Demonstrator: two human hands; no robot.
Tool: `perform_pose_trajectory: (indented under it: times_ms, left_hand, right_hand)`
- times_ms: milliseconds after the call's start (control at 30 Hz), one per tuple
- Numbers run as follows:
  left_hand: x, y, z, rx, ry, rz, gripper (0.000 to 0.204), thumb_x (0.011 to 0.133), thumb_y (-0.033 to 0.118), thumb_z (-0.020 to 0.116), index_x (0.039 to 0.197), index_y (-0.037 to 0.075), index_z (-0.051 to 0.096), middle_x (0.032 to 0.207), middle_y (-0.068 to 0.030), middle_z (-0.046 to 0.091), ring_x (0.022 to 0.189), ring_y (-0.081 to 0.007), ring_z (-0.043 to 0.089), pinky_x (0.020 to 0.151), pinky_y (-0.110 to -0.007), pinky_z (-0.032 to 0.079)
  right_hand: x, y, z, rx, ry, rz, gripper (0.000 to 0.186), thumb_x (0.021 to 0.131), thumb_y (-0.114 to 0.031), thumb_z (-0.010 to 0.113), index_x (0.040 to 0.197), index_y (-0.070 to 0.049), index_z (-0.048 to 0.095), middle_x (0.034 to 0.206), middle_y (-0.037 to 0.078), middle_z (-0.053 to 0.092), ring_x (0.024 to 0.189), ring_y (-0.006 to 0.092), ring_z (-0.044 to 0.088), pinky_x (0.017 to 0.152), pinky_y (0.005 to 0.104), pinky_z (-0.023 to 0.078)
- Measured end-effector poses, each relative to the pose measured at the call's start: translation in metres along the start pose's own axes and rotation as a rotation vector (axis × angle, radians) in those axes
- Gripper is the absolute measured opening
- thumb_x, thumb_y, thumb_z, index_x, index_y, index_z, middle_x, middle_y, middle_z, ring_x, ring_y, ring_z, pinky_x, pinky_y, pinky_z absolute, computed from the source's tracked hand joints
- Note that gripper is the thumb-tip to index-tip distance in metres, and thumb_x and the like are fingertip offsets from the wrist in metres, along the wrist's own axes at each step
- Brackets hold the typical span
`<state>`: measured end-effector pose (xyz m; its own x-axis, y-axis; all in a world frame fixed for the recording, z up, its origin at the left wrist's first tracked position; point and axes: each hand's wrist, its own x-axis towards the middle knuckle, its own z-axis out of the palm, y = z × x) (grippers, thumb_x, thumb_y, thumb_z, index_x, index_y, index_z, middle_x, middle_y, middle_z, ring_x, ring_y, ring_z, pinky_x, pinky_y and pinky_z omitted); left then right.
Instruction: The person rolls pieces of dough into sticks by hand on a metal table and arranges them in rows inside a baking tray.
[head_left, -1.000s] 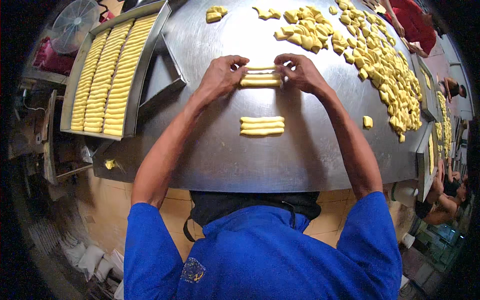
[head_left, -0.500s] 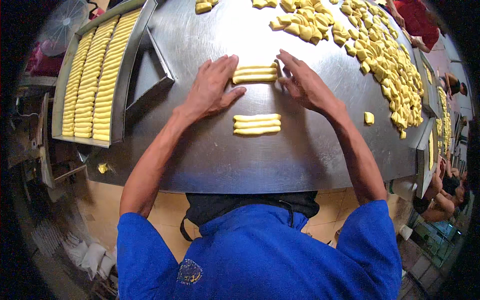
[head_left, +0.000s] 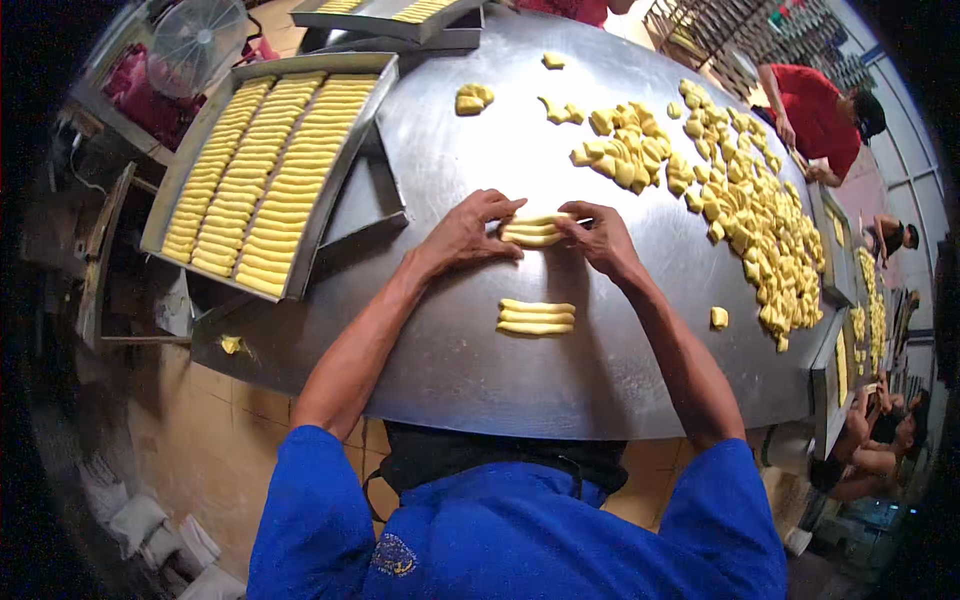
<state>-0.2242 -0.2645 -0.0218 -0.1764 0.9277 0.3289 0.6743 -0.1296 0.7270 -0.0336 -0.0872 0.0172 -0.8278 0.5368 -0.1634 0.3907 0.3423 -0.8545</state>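
Observation:
Three yellow dough sticks [head_left: 533, 231] lie side by side on the metal table. At their left ends my left hand [head_left: 468, 230] closes in, thumb on the near side and forefinger on the far side. My right hand [head_left: 603, 240] grips their right ends, its curled fingers covering the tips. Closer to me rests a second set of three dough sticks [head_left: 536, 317], touched by neither hand.
A metal tray [head_left: 392, 85] with rows of dough sticks stands at the left, overlapping another tray [head_left: 375, 195]. Cut dough pieces [head_left: 740, 210] are heaped at the right; one piece [head_left: 719, 317] lies apart. A person in red [head_left: 815, 110] stands across the table [head_left: 440, 390].
My view has shifted, showing more of the table's far side. Both hands have come closer together, from lying loosely beside the far dough sticks to gripping their ends.

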Motion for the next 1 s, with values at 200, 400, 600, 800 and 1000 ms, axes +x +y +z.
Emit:
perform_pose_trajectory:
  times_ms: [200, 400, 600, 800, 1000]
  left_hand:
    - [-0.086, 0.039, -0.025, -0.102, 0.397, -0.338, 0.07, 0.083, 0.035, 0.085, 0.142, 0.01, 0.057, 0.12, -0.0109, 0.064, 0.102, -0.0211, 0.063, 0.084, -0.034, 0.054]
    - [-0.183, 0.097, -0.049, 0.048, 0.551, -0.47, 0.063, 0.082, 0.028, 0.085, 0.137, 0.009, 0.061, 0.116, -0.0076, 0.066, 0.094, -0.0184, 0.062, 0.079, -0.032, 0.053]
    - [-0.221, 0.12, -0.04, 0.065, 0.508, -0.608, 0.049, 0.087, 0.022, 0.079, 0.132, 0.007, 0.065, 0.111, -0.0104, 0.068, 0.09, -0.0214, 0.062, 0.077, -0.034, 0.053]
    - [-0.22, 0.098, -0.024, 0.256, 0.462, -0.453, 0.048, 0.088, 0.017, 0.077, 0.134, 0.009, 0.064, 0.118, -0.012, 0.067, 0.099, -0.0289, 0.064, 0.088, -0.039, 0.053]
    - [-0.231, 0.102, -0.015, 0.174, 0.486, -0.492, 0.044, 0.089, 0.017, 0.076, 0.131, 0.007, 0.066, 0.119, -0.0159, 0.065, 0.107, -0.0317, 0.063, 0.092, -0.041, 0.053]
  right_hand:
    - [-0.02, -0.09, 0.006, -0.026, -0.106, -0.188, 0.028, 0.094, -0.012, 0.072, 0.117, 0.003, 0.067, 0.094, 0.013, 0.075, 0.079, 0.0171, 0.072, 0.072, 0.0308, 0.058]
    - [-0.043, -0.144, 0.039, 0.041, -0.442, -0.192, 0.033, 0.096, -0.021, 0.072, 0.119, 0.003, 0.066, 0.093, 0.013, 0.075, 0.081, 0.0156, 0.072, 0.074, 0.0301, 0.059]
    - [-0.042, -0.096, 0.103, -0.119, -0.406, -0.15, 0.058, 0.092, -0.034, 0.076, 0.133, 0.001, 0.056, 0.12, 0.019, 0.068, 0.1, 0.0245, 0.07, 0.078, 0.0344, 0.06]
    - [-0.102, -0.085, 0.167, -0.505, -0.04, -0.406, 0.078, 0.075, -0.053, 0.085, 0.124, -0.001, 0.051, 0.11, 0.019, 0.058, 0.097, 0.0366, 0.064, 0.08, 0.0434, 0.053]
    - [-0.068, -0.072, 0.144, -0.274, -0.094, -0.348, 0.059, 0.087, -0.037, 0.079, 0.127, 0.0, 0.057, 0.104, 0.018, 0.066, 0.089, 0.0301, 0.069, 0.076, 0.0406, 0.055]
